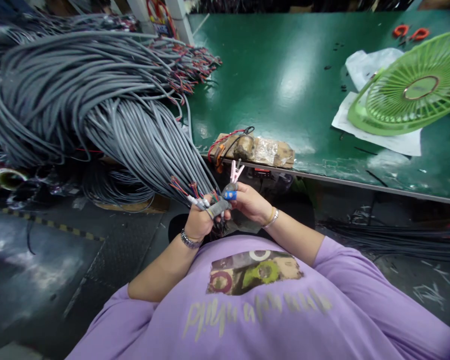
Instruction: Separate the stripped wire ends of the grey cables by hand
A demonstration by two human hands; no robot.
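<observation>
My left hand is closed around the ends of several grey cables, whose white tips and thin coloured wires stick out above the fist. Grey wrapping covers its thumb. Fingertip to fingertip with it, my right hand is closed in a pinch at the cable ends; a blue band and grey wrapping show on its fingers. What exactly lies between those fingertips is hidden. Just above the right hand, a pink clothespin stands at the table edge. A thick bundle of grey cables runs down from the left toward my hands.
A green table spans the front. On its near edge lies a taped wooden block with red and black leads. At right are a green fan, white paper and orange-handled scissors. Black cables lie below right.
</observation>
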